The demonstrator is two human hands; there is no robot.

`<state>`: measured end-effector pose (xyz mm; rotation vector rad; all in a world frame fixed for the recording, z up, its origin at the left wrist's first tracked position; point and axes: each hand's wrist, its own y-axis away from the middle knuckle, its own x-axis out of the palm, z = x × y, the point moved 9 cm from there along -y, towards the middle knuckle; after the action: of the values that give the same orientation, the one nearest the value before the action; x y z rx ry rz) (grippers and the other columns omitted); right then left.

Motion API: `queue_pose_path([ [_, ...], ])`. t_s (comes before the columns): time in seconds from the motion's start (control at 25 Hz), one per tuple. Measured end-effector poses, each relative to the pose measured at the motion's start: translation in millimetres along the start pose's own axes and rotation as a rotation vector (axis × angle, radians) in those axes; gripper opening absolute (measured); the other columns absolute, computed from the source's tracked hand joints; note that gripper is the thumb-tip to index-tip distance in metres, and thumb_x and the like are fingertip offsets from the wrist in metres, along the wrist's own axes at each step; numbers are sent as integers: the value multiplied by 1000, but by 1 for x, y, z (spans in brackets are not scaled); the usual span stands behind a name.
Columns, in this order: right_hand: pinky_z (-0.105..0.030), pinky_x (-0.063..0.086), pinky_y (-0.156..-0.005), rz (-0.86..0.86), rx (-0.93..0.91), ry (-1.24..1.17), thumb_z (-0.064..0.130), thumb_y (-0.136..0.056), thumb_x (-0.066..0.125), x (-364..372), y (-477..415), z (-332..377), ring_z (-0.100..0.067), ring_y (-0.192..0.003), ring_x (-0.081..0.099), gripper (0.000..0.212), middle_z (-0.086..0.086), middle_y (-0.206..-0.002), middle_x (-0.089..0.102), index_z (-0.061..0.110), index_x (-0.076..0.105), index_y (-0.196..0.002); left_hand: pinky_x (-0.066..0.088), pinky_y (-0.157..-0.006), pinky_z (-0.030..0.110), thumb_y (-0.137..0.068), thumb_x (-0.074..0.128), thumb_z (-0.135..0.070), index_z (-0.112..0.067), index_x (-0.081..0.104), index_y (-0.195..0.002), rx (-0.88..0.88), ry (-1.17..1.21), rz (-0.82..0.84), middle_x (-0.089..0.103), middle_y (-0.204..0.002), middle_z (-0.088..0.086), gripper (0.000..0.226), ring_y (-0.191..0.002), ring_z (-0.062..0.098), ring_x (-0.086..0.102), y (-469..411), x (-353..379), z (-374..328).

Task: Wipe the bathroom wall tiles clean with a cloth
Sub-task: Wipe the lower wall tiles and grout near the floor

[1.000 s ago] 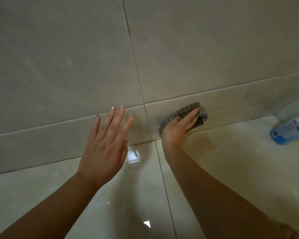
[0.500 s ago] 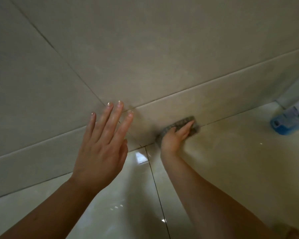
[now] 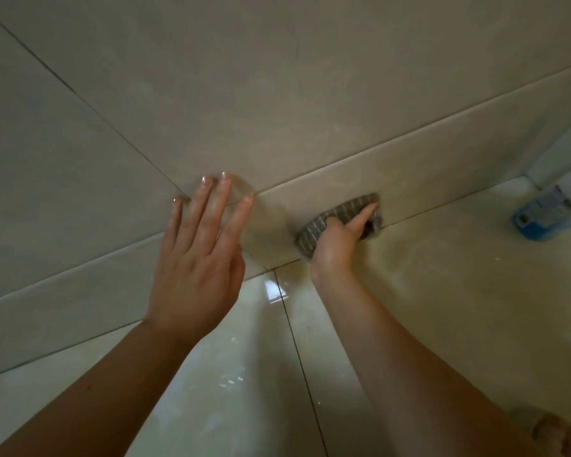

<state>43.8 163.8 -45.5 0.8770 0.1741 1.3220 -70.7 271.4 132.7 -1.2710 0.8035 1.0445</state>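
Head view, one frame. Two bare hands in shot, one cloth, one bottle.

Right hand point(image 3: 337, 245): fingers closed over one grey ribbed cloth point(image 3: 338, 216), index finger stretched along its top, pressing it flat against the lowest course of wall tiles point(image 3: 310, 94). Cloth sits on the skirting tile, its lower edge just above the joint where wall meets floor point(image 3: 442, 308), just right of a vertical grout line.

Left hand point(image 3: 198, 258): empty, fingers spread wide and extended, four fingertips touching the wall at the crossing of two grout lines; thumb tucked low beside the palm. Well apart from the cloth, to its left.

Wall: large beige tiles, four visible around that crossing. Floor: glossy cream tiles, one dark joint running between the forearms.

One blue-and-white bottle point(image 3: 551, 209) lies on the floor at far right, near the corner; label blurred. Toes point(image 3: 564, 437) at the bottom right edge.
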Motion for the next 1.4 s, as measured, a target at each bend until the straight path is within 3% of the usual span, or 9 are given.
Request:
queue_pose_path([
  [0.16, -59, 29, -112, 71, 117, 82, 11, -100, 39, 5, 14, -17, -35, -139, 33, 69, -6, -158, 20, 40, 4, -153, 16, -121, 56, -90, 51, -8, -11, 29, -152, -26, 15, -7, 22, -162, 18, 66, -152, 32, 14, 3, -4, 2],
  [0.28, -41, 26, -110, 147, -161, 27, 3, -96, 41, 33, 50, 26, -21, -142, 22, 81, 10, -160, 6, 51, 3, -150, 17, -121, 57, -90, 51, -8, -11, 30, -152, -24, 17, -11, 21, -162, 18, 66, -152, 32, 14, 1, -2, 2],
  [0.4, -31, 13, -117, -14, -404, 194, -2, -94, 41, 26, 46, 60, -15, -146, 8, 79, 7, -161, -1, 36, 8, -154, 16, -121, 56, -88, 52, -6, -10, 32, -151, -25, 23, -10, 22, -162, 17, 66, -152, 33, 15, 0, 0, -3],
  [0.6, -49, 28, -115, -69, -254, 254, 3, -97, 38, -11, 11, 46, -32, -144, 23, 74, 3, -162, 6, 41, 7, -153, 16, -121, 56, -88, 52, -8, -10, 32, -151, -38, 35, 1, 21, -162, 16, 66, -152, 33, 15, 5, 4, -1],
  [0.72, -32, 17, -116, 37, -549, 253, 6, -98, 41, 25, 52, 80, -22, -148, 7, 70, 5, -162, -3, 38, 12, -153, 14, -122, 55, -88, 53, -9, -12, 29, -153, -21, 37, 25, 19, -163, 16, 69, -153, 32, 12, 4, 12, -2],
  [0.84, -11, 4, -101, -139, -701, 308, 6, -101, 39, 22, 48, 113, -19, -147, 9, 61, -3, -163, 2, 29, 17, -154, 14, -122, 55, -88, 53, -9, -11, 30, -153, -24, 44, 16, 19, -163, 16, 69, -152, 33, 13, 2, 13, -6],
  [1.08, -52, 18, -120, -164, -372, 298, 18, -102, 35, -36, -29, 72, -28, -147, 17, 61, -1, -163, 8, 35, 10, -154, 15, -122, 54, -90, 52, -12, -14, 26, -154, -27, 63, 38, 18, -164, 14, 69, -153, 31, 12, 1, 18, -14],
  [1.24, -3, -8, -109, 28, -759, 469, 6, -103, 33, -2, 21, 104, 20, -137, -7, 55, -3, -162, 0, 4, 13, -154, 13, -123, 53, -91, 51, -14, -16, 23, -155, 8, 62, 45, 15, -164, 11, 70, -153, 29, 10, -6, 21, -24],
  [1.4, -42, 13, -122, -232, -842, 223, 19, -101, 30, -17, -4, 159, -20, -148, 13, 54, -4, -162, 9, 26, 22, -153, 13, -123, 53, -89, 52, -13, -15, 25, -155, 2, 56, 25, 19, -164, 13, 71, -153, 30, 13, -11, 22, -29],
])
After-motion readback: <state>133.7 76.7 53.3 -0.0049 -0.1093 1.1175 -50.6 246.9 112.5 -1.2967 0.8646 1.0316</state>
